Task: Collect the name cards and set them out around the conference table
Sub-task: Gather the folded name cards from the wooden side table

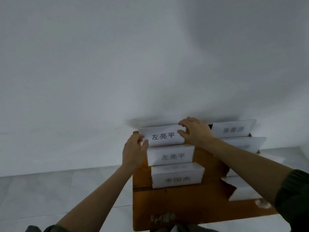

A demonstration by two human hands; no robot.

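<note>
Several white folded name cards with black characters stand in two columns on a small brown wooden table (182, 203) against the wall. The farthest card of the left column (163, 136) is held at both ends. My left hand (134, 150) pinches its left end and my right hand (194, 131) grips its right end. Just nearer lie a second card (170, 156) and a third card (178, 178). A card (232, 129) stands at the back of the right column; my right forearm hides most of the cards nearer than it.
A plain white wall (117, 64) fills the view right behind the table. Pale grey floor tiles (58, 190) spread to the left and beyond the table's right side. The table's front edge is close to my body.
</note>
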